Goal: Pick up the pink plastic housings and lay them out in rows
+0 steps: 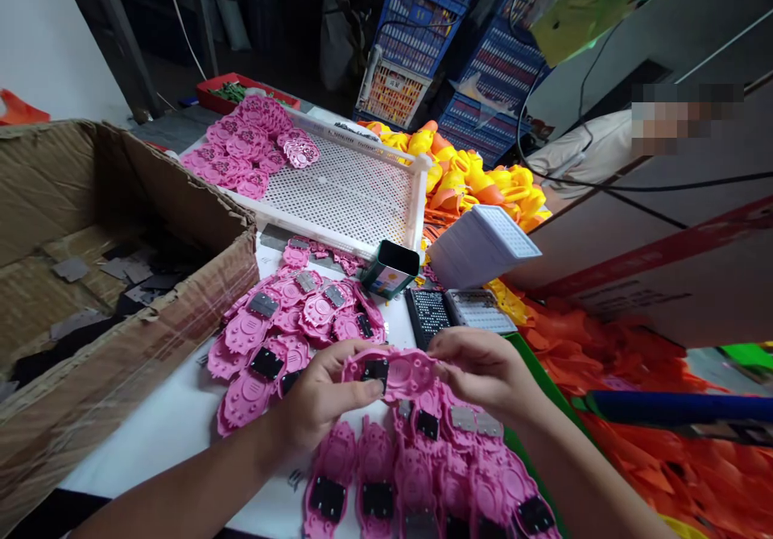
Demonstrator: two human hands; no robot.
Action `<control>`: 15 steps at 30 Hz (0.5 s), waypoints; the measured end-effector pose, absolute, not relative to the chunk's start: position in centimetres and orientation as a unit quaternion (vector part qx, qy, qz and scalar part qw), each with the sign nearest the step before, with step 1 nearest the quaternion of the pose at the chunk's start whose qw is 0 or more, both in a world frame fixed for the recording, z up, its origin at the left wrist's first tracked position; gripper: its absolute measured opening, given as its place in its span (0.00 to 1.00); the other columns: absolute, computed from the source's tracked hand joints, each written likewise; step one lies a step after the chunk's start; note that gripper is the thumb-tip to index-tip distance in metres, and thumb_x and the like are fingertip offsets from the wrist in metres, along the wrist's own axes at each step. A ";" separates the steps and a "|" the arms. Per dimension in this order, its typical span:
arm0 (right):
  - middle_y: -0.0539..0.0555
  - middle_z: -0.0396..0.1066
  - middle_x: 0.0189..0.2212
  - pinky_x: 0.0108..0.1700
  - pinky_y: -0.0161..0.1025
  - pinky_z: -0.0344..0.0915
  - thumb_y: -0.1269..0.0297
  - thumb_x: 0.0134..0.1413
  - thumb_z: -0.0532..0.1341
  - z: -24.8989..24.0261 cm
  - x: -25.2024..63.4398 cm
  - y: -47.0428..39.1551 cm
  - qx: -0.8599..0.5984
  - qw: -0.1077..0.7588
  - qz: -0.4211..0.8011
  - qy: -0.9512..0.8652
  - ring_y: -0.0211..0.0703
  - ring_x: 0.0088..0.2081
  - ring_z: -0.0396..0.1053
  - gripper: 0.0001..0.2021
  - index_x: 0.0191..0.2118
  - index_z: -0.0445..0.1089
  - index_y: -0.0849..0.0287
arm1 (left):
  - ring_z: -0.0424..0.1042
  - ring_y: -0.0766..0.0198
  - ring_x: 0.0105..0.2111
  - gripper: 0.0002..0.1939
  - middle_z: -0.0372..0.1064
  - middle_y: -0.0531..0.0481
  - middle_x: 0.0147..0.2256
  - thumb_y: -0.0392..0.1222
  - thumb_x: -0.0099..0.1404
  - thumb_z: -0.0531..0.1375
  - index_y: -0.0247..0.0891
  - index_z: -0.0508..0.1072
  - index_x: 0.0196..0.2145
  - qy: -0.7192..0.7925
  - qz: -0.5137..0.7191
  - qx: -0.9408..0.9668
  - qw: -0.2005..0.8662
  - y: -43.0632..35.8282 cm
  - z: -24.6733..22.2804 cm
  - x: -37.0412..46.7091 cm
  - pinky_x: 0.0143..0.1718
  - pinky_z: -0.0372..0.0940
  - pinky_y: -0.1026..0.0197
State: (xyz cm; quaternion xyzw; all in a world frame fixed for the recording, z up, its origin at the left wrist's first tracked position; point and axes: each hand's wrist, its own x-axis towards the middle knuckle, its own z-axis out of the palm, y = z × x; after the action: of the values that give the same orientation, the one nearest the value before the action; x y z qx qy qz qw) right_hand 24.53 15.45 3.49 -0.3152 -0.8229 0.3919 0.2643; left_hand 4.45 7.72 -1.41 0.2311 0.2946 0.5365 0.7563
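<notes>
Between both hands I hold a pink plastic shell [409, 375] with a black plate at its left end. My left hand [329, 386] grips that end, its thumb lying over the plate. At the other end, my right hand [483, 366] pinches the shell between thumb and fingers. Several more pink shells [416, 474] with black or grey plates lie in rows just below my hands. A heap of similar shells [250, 329] is piled on the white table [157, 450] to the left.
A cardboard box [199, 313] with loose plates stands left. Behind are a white perforated tray [356, 192] with pink parts, a dark green tin [391, 269], a white block [483, 245] and a black grid tray [428, 317]. Orange parts [604, 346] lie right. A person's arm shows behind.
</notes>
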 end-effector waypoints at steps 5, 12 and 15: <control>0.50 0.69 0.19 0.22 0.30 0.59 0.67 0.49 0.60 5.8 23.1 16.4 -0.335 0.097 0.397 -0.849 0.34 0.21 0.63 0.05 0.26 0.72 0.60 | 0.70 0.63 0.34 0.20 0.73 0.50 0.32 0.24 0.44 0.65 0.38 0.72 0.36 0.369 0.491 0.323 0.720 8.0 -1.7 4.5 0.36 0.61 0.62; 0.51 0.71 0.23 0.25 0.31 0.59 0.67 0.50 0.59 7.2 19.7 17.7 -0.286 0.020 0.386 -0.877 0.34 0.24 0.63 0.06 0.30 0.74 0.61 | 0.70 0.60 0.39 0.18 0.72 0.49 0.34 0.25 0.47 0.63 0.35 0.74 0.38 0.314 0.475 0.359 0.739 8.1 -3.3 5.2 0.41 0.62 0.60; 0.53 0.72 0.26 0.26 0.32 0.61 0.54 0.53 0.60 6.5 18.5 19.6 -0.264 0.057 0.458 -0.847 0.35 0.26 0.65 0.15 0.36 0.73 0.63 | 0.69 0.64 0.34 0.18 0.71 0.51 0.32 0.27 0.46 0.65 0.35 0.73 0.37 0.312 0.505 0.304 0.745 8.1 -2.9 5.0 0.37 0.62 0.62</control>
State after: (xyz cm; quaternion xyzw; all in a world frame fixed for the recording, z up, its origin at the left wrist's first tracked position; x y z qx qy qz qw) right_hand 18.46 19.56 6.46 -0.2643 -0.8470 0.4576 0.0572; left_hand 5.00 8.12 -2.87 0.3038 0.3124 0.5051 0.7450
